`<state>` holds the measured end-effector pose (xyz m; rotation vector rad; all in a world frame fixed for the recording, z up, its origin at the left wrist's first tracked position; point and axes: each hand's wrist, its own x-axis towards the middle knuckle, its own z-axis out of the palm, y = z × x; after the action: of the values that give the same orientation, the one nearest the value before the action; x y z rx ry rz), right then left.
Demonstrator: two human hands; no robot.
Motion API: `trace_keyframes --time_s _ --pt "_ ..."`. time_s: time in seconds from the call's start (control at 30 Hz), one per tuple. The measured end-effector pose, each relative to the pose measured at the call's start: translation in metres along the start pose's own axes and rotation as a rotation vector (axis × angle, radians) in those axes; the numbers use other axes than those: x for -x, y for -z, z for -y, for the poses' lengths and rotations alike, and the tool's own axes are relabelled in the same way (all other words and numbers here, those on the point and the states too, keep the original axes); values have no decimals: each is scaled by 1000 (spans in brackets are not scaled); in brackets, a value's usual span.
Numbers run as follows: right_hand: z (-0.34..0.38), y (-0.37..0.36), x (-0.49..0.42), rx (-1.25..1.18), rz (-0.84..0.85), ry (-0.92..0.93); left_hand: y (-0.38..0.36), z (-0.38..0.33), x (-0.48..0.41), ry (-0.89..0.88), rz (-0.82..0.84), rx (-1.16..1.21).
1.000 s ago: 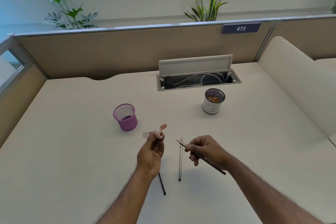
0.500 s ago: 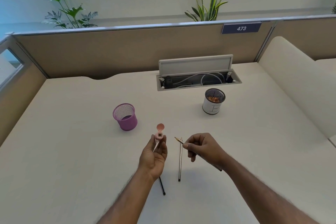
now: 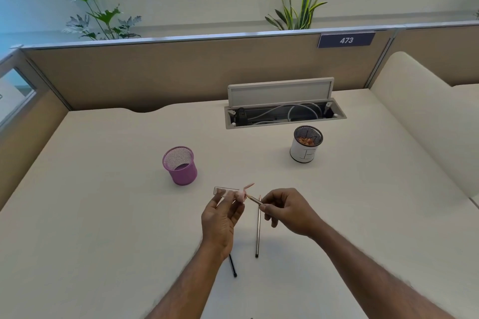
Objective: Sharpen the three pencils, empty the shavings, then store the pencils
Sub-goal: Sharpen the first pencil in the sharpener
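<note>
Head view: the step in hand looks like the start of sharpening. The left hand (image 3: 220,223) grips a small pink sharpener (image 3: 241,195) with a clear shavings tube, fingers curled round it. The right hand (image 3: 290,211) pinches a pencil (image 3: 254,199) near its tip, and the point sits at the sharpener's mouth; whether it is inside I cannot tell. Next the tip likely needs pushing in straight and twisting while the left hand stays firm.

A second pencil (image 3: 258,233) lies on the table (image 3: 103,215) between the hands, running towards the person. A dark pencil (image 3: 233,267) shows from under the left wrist. A purple mesh cup (image 3: 180,166) stands beyond the left hand, and a white cup (image 3: 307,146) holding shavings stands beyond the right.
</note>
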<state>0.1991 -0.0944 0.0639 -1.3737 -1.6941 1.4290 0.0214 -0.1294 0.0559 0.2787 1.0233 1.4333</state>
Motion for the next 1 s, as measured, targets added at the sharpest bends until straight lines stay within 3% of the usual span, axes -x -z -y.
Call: trace_keyframes --time_s 0.27,0.47,0.7,1.0 --pt "4 2 2 148 -24 15 2 4 1 28 -57 6" --pt "15 2 2 557 -173 271 3 3 4 -8 -16 -25" --pt "14 -1 6 654 -318 444 1 5 6 17 -26 21" --pt "14 4 3 673 -163 401 6 7 2 -4 -20 14"
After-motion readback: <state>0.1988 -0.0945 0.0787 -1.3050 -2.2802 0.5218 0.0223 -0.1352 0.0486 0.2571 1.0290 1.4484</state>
